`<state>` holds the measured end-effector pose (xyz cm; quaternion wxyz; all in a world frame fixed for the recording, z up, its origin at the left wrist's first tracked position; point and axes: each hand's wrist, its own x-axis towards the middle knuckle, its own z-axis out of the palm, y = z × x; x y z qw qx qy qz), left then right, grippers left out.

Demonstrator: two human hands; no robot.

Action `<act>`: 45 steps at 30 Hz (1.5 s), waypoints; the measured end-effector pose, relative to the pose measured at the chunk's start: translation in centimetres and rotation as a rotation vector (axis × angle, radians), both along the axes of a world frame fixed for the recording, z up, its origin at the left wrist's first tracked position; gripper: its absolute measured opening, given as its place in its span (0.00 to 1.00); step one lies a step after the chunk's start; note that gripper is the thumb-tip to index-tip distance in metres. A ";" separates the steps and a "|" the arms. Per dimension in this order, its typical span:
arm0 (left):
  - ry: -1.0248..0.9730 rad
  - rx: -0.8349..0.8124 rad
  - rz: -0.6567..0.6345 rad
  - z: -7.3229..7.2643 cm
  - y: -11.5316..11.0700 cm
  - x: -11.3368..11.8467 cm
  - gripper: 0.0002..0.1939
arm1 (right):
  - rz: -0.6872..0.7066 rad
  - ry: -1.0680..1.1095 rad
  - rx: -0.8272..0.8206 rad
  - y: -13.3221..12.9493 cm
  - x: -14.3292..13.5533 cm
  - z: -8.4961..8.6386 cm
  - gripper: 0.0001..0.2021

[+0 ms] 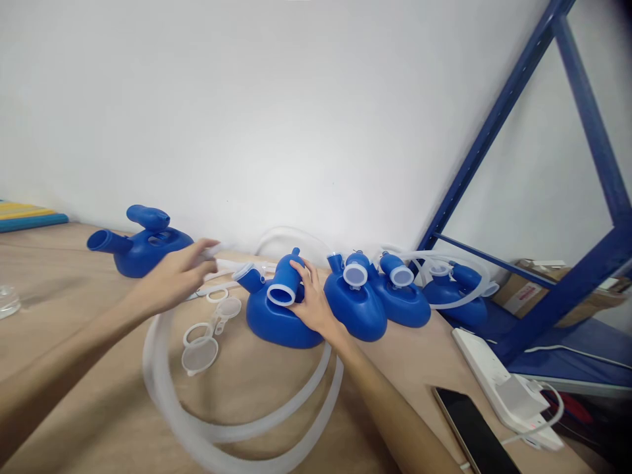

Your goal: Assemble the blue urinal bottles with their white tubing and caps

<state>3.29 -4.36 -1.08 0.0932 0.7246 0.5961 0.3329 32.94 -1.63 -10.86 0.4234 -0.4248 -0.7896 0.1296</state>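
My right hand (312, 296) is wrapped round a blue tube-shaped neck (288, 275) with a white ring at its mouth, on a blue bottle (281, 322). A second neck on that bottle has a white cap. To the left, my left hand (185, 273) pinches the end of a whitish hose (212, 250). A coil of translucent hose (165, 388) curves over the table in front of the bottle. Between my hands lie clear caps with rings (200, 354). Another blue bottle (129, 263) with an uncapped spout stands behind my left hand.
Several capped blue bottles (360, 309) stand to the right. A phone (474, 428) and a white power strip (486, 368) with a plug lie at the right front. Beyond rises a blue metal frame (498, 108) with cardboard boxes (523, 289). A glass item (8, 301) is far left.
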 end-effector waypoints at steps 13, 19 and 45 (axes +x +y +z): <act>0.140 0.148 -0.203 -2.9 9.0 8.0 0.27 | 0.105 -0.082 0.058 -0.2 1.1 -0.4 0.54; 0.128 0.148 -0.211 -3.3 8.9 7.8 0.26 | 0.279 0.215 0.000 -0.1 1.0 -0.6 0.37; -0.109 0.223 -0.528 2.0 3.8 5.9 0.25 | 0.232 1.063 -0.283 -1.3 4.7 6.0 0.35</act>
